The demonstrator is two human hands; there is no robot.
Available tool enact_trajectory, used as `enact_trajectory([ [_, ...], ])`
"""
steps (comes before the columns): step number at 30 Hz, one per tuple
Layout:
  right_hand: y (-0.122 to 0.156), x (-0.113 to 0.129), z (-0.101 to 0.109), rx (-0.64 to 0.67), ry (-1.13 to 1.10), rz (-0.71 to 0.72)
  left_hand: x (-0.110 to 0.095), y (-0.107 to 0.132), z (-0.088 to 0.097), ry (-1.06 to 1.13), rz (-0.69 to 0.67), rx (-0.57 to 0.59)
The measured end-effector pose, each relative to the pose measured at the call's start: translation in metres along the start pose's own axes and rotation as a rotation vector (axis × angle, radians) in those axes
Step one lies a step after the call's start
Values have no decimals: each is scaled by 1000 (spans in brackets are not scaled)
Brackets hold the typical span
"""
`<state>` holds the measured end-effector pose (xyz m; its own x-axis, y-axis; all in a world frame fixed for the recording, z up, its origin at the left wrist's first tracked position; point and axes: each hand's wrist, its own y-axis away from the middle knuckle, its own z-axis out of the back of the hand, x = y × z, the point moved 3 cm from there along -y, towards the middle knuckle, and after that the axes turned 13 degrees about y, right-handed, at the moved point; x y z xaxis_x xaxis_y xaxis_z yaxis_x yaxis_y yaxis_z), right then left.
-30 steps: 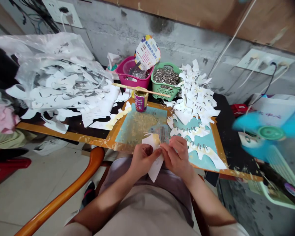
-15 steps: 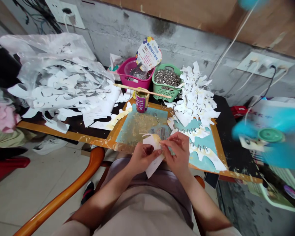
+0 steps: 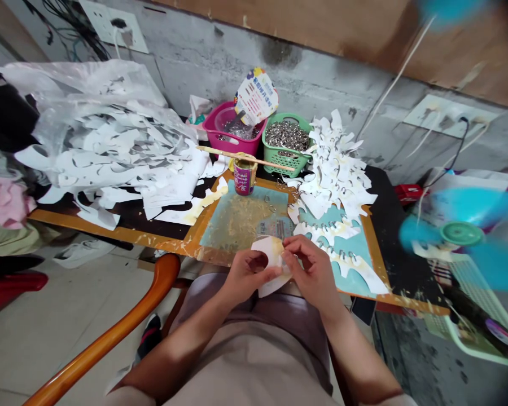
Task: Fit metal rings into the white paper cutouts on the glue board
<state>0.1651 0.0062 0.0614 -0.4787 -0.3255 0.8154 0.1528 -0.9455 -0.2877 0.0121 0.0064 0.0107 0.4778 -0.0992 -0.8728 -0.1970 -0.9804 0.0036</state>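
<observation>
My left hand (image 3: 249, 276) is shut on a white paper cutout (image 3: 268, 256), whose curved edge is smeared with yellowish glue. My right hand (image 3: 311, 270) pinches the same cutout at its right edge; a small metal ring may sit between those fingertips, but it is too small to tell. Both hands hover just in front of a teal glue-smeared board (image 3: 241, 225) with an orange wooden frame. Further cutouts with metal rings along their edges (image 3: 351, 265) lie on the board to the right of my right hand.
Behind the board stand a glue can (image 3: 244, 177) with a wooden stick (image 3: 245, 158) across it, a green basket of metal rings (image 3: 287, 148), and a pink basket (image 3: 232, 129). Paper cutouts are heaped at right (image 3: 334, 175) and left (image 3: 105, 135). A blurred blue fan (image 3: 461, 234) spins at right.
The cutout has turned in my hands, its lower end now shorter and its glued curve more exposed. My right hand has closed in on its edge.
</observation>
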Motion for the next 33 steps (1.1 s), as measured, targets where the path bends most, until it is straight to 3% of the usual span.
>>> enact_trajectory([
  [4,3,5,1,-10,6,4,-4,3,1,64,-85,-27],
  [10,3,4,-1,-5,-15,3,-11,2,-15,-55,-37,-135],
  [14,1,1,0,81,-169,-37,-12,3,-20,33,-57,-192],
  [17,2,-2,3,74,-245,-59,-7,4,-16,40,-78,-237],
  [23,9,5,7,63,-19,-49,7,12,-2,135,-136,-347],
  [29,7,14,13,108,70,30,-2,8,-11,104,7,-218],
  [33,7,13,10,131,2,6,-7,7,-14,231,-33,-240],
])
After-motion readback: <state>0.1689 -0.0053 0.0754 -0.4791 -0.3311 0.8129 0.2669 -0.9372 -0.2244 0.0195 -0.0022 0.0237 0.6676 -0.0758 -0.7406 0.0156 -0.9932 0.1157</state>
